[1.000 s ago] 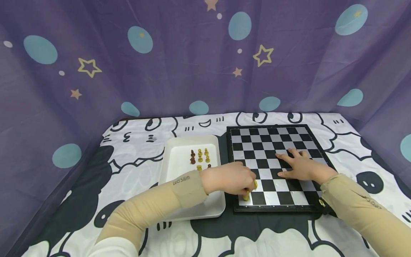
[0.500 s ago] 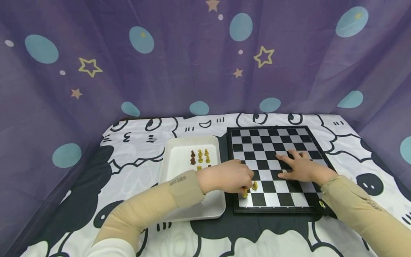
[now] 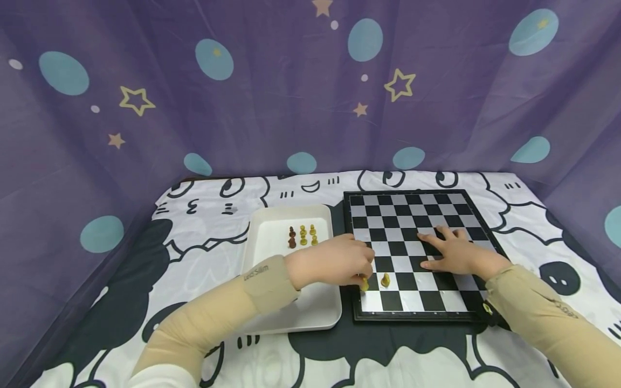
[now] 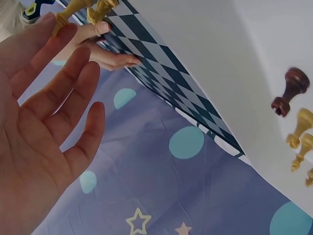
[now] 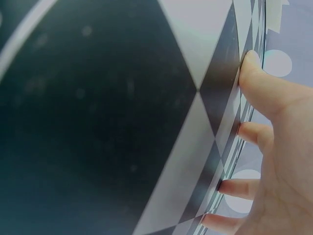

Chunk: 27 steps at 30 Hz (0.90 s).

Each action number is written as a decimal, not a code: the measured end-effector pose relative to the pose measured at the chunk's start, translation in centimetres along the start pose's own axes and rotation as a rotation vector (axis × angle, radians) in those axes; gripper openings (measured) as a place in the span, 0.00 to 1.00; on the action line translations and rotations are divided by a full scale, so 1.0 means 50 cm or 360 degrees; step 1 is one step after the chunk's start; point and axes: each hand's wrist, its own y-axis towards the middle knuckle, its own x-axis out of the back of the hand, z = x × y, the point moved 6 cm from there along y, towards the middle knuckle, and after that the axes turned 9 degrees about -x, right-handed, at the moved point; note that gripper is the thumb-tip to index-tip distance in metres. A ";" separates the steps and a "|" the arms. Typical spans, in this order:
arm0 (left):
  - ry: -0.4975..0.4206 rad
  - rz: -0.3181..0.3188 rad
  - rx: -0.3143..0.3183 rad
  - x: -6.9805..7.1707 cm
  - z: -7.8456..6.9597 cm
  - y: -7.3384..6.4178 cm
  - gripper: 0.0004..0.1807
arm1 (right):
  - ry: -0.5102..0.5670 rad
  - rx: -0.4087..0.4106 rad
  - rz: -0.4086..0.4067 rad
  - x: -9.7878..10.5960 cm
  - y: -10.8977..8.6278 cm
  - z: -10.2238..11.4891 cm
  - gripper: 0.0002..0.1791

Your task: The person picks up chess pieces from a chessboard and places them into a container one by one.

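In the head view my left hand (image 3: pixel 335 260) is over the tray's right rim and the near-left corner of the chessboard (image 3: pixel 401 263). Its thumb and index finger pinch a gold chess piece (image 3: pixel 364 285), seen also in the left wrist view as a gold piece (image 4: pixel 74 8) at the fingertips, the other fingers loosely spread. Beside it a gold knight (image 4: pixel 101 11) stands on the board; the head view shows this knight (image 3: pixel 385 279) near the left edge. My right hand (image 3: pixel 453 253) rests on the board, fingers spread; in the right wrist view several fingertips (image 5: pixel 250 61) touch the squares.
Left of the board lies a white tray (image 3: pixel 269 229) holding dark brown pieces (image 3: pixel 292 242) and several gold pieces (image 3: pixel 303 241). My left forearm crosses over the tray's near part. A patterned cloth (image 3: pixel 204 258) covers the table; a purple curtain (image 3: pixel 291 97) hangs behind.
My left hand has shifted left and slightly away from me, carrying the pinched gold piece from the corner square toward the board's left edge. The gold knight shows fully now. My right hand stays put.
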 end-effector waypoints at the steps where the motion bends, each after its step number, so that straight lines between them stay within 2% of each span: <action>1: -0.0005 -0.0008 0.0003 0.001 0.001 -0.003 0.09 | 0.0003 0.0002 0.0002 -0.001 0.000 0.000 0.49; 17: 0.0001 -0.0173 0.0052 0.020 0.028 -0.058 0.07 | -0.0004 0.0000 -0.0024 -0.006 0.003 -0.004 0.49; 27: 0.0037 -0.0232 0.0087 0.020 0.045 -0.091 0.07 | -0.0011 0.0014 -0.0024 -0.002 0.002 -0.003 0.49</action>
